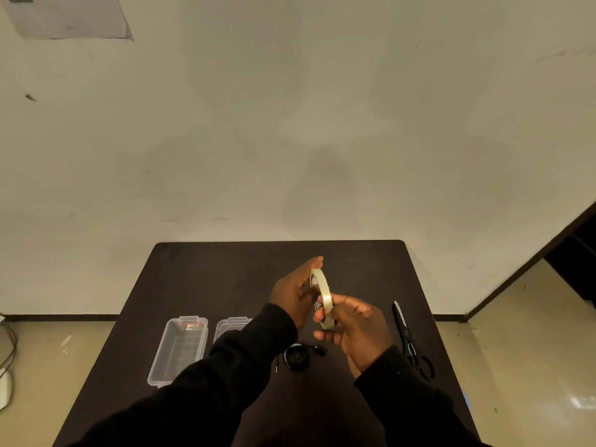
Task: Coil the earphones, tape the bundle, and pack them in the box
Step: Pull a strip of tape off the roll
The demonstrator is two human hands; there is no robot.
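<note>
A roll of pale tape (323, 295) stands on edge in the air above the dark table (206, 275). My left hand (295, 293) grips its far side and my right hand (354, 327) pinches its near rim. Below the hands, the black earphones (298, 357) lie coiled on the table, a short cable end sticking out to the left and earbuds to the right. A clear plastic box (178, 348) sits open at the left, and its clear lid (230, 325) lies beside it, partly hidden by my left sleeve.
Black scissors (408, 340) lie at the right side of the table, blades pointing away. The table backs onto a pale wall. Cables trail on the floor at the far left.
</note>
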